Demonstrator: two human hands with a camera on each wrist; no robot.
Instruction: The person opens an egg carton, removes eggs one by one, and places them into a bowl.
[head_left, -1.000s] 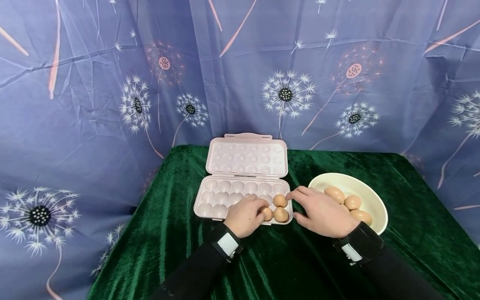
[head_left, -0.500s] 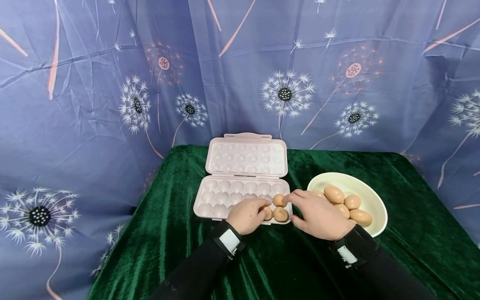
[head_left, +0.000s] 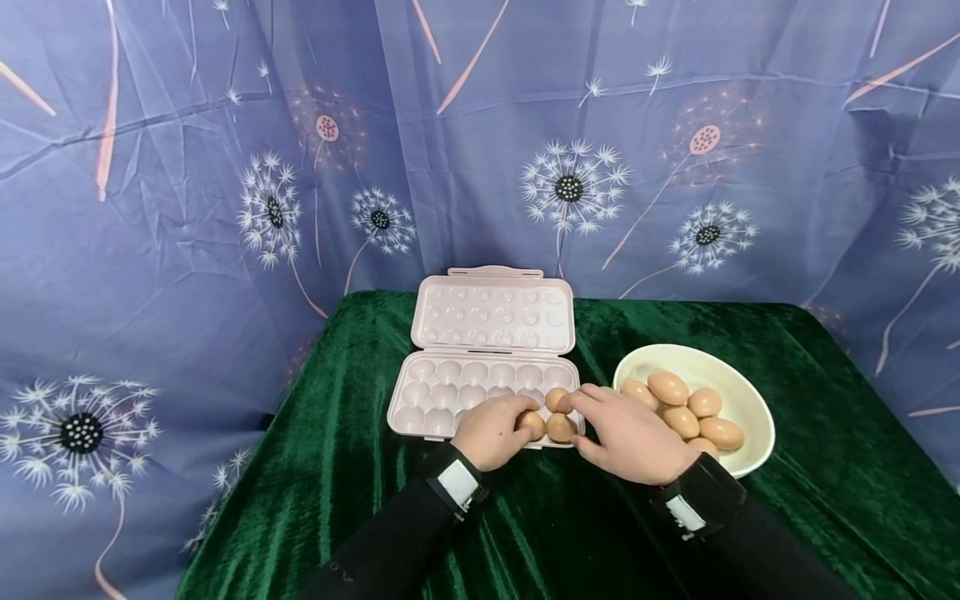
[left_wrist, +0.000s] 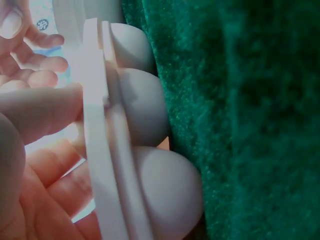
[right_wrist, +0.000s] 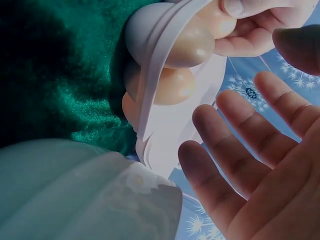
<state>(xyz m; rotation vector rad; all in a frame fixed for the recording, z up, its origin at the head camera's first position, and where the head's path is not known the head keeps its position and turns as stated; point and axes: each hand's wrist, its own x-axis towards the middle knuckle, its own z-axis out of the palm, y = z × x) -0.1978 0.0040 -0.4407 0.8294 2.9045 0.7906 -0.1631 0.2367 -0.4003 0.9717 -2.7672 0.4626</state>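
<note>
A pink egg carton (head_left: 442, 396) lies with its lid folded back. Three brown eggs sit in its near right corner. My left hand (head_left: 493, 433) pinches the front-row egg (head_left: 532, 425) between thumb and fingers as it sits in its cup. Right of that egg is the corner egg (head_left: 561, 428), with another egg (head_left: 556, 400) behind it. My right hand (head_left: 632, 437) is held over the carton's right end, beside these eggs. Its extended fingers (right_wrist: 252, 132) hold nothing in the right wrist view. The carton's edge hides the gripped egg in the left wrist view.
A cream oval bowl (head_left: 757, 417) with several brown eggs (head_left: 680, 421) stands to the right of the carton. Both rest on a table under a green velvet cloth (head_left: 360, 517). A blue dandelion-print curtain (head_left: 480, 208) hangs behind it.
My right hand has moved left and slightly toward me, uncovering more eggs in the bowl. The left hand stays at the same egg, nearly still.
</note>
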